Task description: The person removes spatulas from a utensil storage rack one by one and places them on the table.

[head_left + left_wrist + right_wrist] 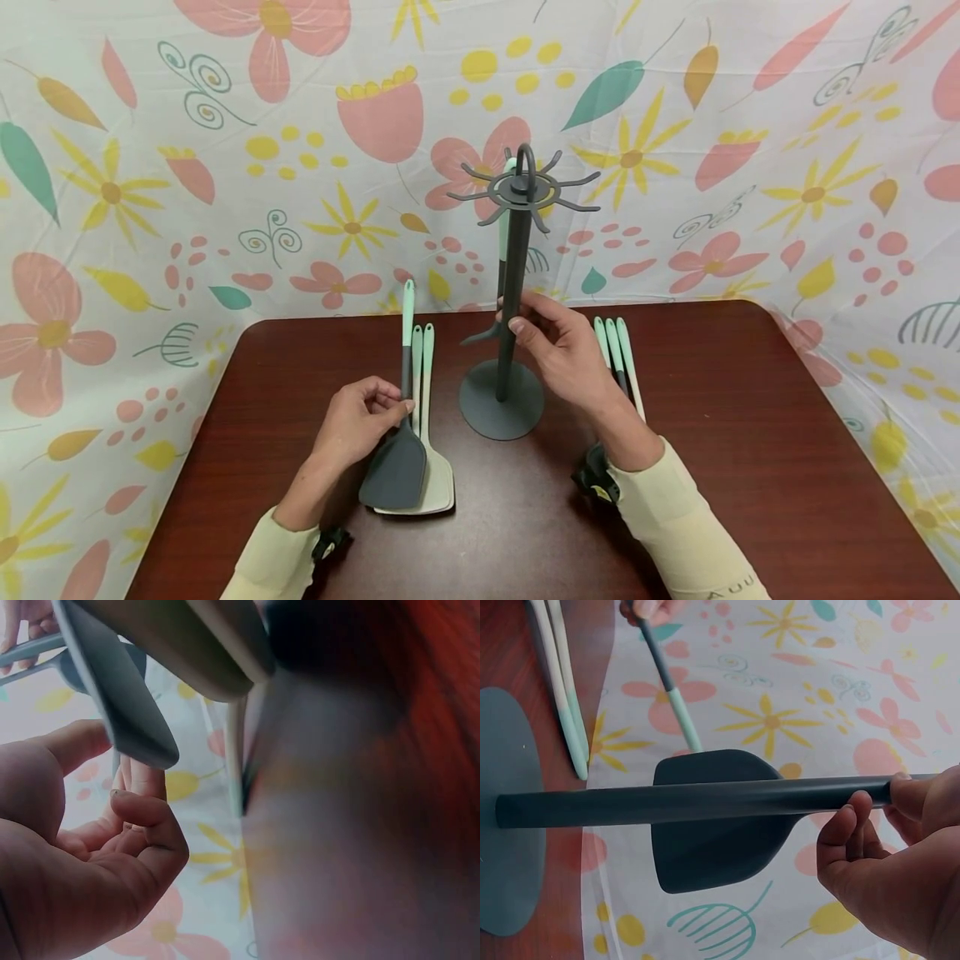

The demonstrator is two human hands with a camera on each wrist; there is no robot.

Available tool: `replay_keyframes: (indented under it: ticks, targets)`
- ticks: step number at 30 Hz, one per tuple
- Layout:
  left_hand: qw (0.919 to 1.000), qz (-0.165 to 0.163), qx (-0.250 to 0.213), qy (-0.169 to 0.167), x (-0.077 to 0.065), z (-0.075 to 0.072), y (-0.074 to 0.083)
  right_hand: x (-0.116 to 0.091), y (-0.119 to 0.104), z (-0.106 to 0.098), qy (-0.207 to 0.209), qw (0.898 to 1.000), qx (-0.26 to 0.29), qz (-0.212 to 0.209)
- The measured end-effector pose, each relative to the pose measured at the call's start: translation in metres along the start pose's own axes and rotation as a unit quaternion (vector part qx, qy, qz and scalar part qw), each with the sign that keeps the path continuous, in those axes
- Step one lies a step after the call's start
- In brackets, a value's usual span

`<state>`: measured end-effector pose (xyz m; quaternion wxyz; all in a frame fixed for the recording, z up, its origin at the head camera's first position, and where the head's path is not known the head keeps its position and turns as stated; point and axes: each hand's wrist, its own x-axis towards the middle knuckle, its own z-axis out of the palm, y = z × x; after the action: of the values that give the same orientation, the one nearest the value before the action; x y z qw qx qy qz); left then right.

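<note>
My left hand (363, 421) pinches a dark grey turner (393, 471) low on its mint-tipped handle, blade toward me. The turner is above a pair of cream utensils (442, 492) on the table; its blade covers much of theirs. My right hand (566, 346) grips the pole of a dark grey utensil stand (513, 287), thumb in front. The stand rises from a round base and has a ring of hooks under a top loop. Behind the pole hangs another dark turner (720, 862), its mint handle up by the hooks.
Several mint-handled utensils (618, 346) lie to the right, partly hidden behind my right forearm. The dark red wooden table (720, 400) meets a flower-printed cloth (352, 125) at its far edge.
</note>
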<state>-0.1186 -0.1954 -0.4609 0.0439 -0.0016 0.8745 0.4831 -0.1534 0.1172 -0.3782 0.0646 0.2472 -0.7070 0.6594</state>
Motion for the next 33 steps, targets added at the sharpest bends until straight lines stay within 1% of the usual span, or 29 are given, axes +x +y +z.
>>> replay_keyframes:
  ticks: [3, 6, 10, 15, 23, 33]
  targets:
    - [0.9997, -0.021, 0.002, -0.009, -0.001, -0.001, -0.003, 0.0, 0.0, 0.0, 0.002, 1.0, -0.019, -0.005]
    - [0.999, -0.041, -0.002, -0.017, -0.001, -0.001, -0.006, 0.0, 0.0, -0.001, 0.002, 1.0, -0.021, -0.006]
    - [0.9982, -0.055, -0.005, -0.023, 0.0, -0.001, -0.009, -0.001, 0.0, -0.001, -0.001, 1.0, -0.005, -0.002]
    - [0.9971, -0.07, -0.006, -0.032, 0.002, 0.001, -0.013, -0.001, 0.0, -0.001, 0.0, 1.0, -0.011, -0.002]
    - [0.9958, -0.083, -0.014, -0.035, 0.003, 0.003, -0.018, -0.001, 0.0, 0.0, 0.007, 1.0, -0.017, 0.001]
    - [0.9956, -0.085, -0.01, -0.039, 0.003, 0.005, -0.021, -0.001, 0.001, 0.0, 0.009, 0.999, -0.039, -0.005]
